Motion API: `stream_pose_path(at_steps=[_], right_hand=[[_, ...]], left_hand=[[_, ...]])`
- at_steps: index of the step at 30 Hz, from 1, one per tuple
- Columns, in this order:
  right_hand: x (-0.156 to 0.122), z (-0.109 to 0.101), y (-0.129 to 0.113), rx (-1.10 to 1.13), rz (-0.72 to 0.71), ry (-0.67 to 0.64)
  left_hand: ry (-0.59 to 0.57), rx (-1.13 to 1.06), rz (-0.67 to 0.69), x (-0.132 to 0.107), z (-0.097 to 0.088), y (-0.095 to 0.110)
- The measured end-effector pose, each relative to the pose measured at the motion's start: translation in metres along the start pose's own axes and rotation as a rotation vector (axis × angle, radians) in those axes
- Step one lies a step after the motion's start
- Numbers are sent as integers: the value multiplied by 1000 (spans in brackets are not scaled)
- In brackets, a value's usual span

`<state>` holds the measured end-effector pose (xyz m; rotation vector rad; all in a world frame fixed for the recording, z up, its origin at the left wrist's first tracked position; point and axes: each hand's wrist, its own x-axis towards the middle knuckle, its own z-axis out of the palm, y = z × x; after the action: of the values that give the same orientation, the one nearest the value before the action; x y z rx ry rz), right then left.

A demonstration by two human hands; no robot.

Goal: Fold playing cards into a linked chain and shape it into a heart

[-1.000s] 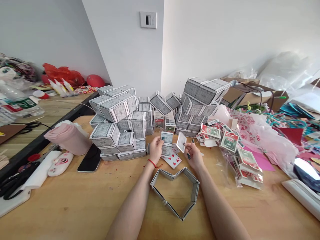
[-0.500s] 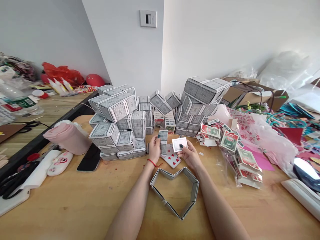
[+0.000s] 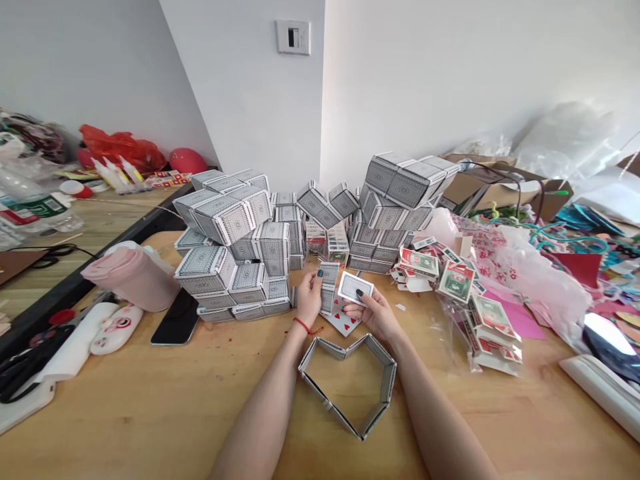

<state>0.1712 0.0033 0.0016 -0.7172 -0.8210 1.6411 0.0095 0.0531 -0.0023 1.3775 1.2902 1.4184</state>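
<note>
In my right hand (image 3: 375,310) is a playing card (image 3: 355,287), pinched at its lower right corner with the patterned back facing me. My left hand (image 3: 310,298), with a red string on the wrist, grips a folded strip of joined playing cards (image 3: 327,287) held upright, the thumb pressed on it. Beneath the two hands a heart-suit card (image 3: 344,323) lies face up on the table, partly covered. Between my forearms stands a heart-shaped frame (image 3: 327,405) built of folded cards.
Stacks of card-built blocks stand at the left (image 3: 205,270) and right (image 3: 400,180). Opened card boxes (image 3: 456,281) and plastic bags (image 3: 530,257) crowd the right side. A phone (image 3: 174,319) and a pink roll (image 3: 127,277) lie left on the wooden table (image 3: 200,407).
My right hand has tilted its card and brought it slightly left, towards the strip, so the patterned back shows more clearly. My left hand keeps its grip. The view has shifted slightly.
</note>
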Motion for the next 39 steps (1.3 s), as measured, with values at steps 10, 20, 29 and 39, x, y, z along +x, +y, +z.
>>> stream_pose_path(at_steps=[10, 20, 29, 39], right_hand=[[3, -2, 0, -25, -94, 62], [4, -3, 2, -138, -182, 137], [4, -4, 5, -174, -147, 83], [4, -6, 5, -272, -140, 52]], left_hand=[[-48, 55, 32, -2, 1, 1], [-31, 137, 81, -2, -3, 2], [11, 168, 111, -2, -4, 3], [16, 313, 186, -7, -4, 2]])
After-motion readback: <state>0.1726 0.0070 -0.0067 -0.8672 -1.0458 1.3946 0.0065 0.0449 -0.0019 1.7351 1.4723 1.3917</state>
